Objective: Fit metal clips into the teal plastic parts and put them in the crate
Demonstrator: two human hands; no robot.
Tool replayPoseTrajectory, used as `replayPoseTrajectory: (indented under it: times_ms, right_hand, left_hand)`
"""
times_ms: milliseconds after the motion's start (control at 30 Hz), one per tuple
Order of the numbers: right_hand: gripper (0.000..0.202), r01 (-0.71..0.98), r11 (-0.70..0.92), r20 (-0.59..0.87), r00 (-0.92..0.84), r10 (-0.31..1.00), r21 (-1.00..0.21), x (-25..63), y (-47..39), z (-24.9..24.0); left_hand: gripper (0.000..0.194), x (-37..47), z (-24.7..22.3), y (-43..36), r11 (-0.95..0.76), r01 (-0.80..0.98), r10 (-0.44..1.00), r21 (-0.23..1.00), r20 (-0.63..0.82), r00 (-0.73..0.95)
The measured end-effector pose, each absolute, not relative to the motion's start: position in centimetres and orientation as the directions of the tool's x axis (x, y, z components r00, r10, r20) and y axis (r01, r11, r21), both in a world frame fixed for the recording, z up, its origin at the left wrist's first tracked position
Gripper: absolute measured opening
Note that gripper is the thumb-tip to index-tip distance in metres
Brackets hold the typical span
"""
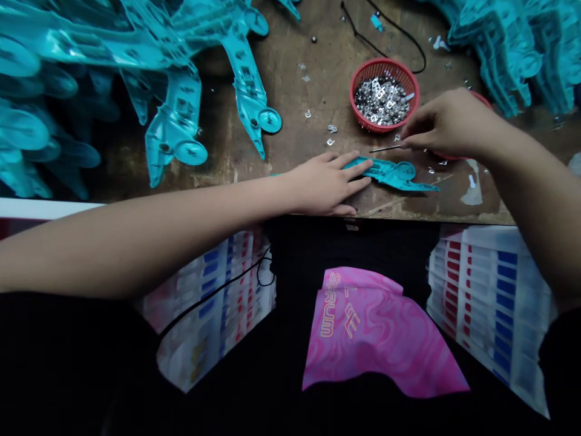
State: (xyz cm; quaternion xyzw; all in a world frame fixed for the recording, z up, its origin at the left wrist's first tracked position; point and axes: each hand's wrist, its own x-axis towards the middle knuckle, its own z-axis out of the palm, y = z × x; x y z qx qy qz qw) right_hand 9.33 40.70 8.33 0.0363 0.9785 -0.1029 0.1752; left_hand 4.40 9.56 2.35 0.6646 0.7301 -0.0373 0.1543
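My left hand lies flat with its fingers spread over a teal plastic part at the table's near edge. The part's round disc and pointed end stick out to the right of my fingers. My right hand is closed in a pinch on a thin metal pick. The pick's tip points left, just above the teal part and apart from it. Beyond it stands a red plastic basket heaped with small metal clips.
Stacked teal plastic parts fill the left, with more teal parts at the back right. Loose clips lie scattered on the wooden table. A second red container is partly hidden behind my right hand. A black cord curls at the back.
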Motion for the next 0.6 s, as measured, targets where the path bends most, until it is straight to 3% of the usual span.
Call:
replayPoseTrajectory:
  times_ms: [100,267,500,600]
  right_hand:
    - [0.023,0.114,0.936,-0.441,-0.896,-0.047,-0.333,9.7,39.0,6.9]
    - [0.022,0.198,0.902,-0.513,-0.858,-0.031,-0.385,9.6,38.2,5.2]
    - [0.025,0.148,0.844,-0.458,-0.880,-0.125,-0.515,9.6,40.3,3.7]
    - [0.027,0.136,0.868,-0.439,-0.893,-0.101,-0.478,9.9,40.1,3.7]
  left_hand:
    - [0.078,4.8,1.4,9.6,0.133,0.979,0.953,0.155,-0.293,-0.083]
    - [0.074,4.9,1.4,9.9,0.144,0.974,0.954,0.173,-0.285,-0.091]
    - [0.070,4.7,1.3,9.6,0.140,0.971,0.961,0.194,-0.264,-0.086]
    - [0.071,4.5,0.8,9.4,0.149,0.956,0.970,0.252,-0.227,-0.091]
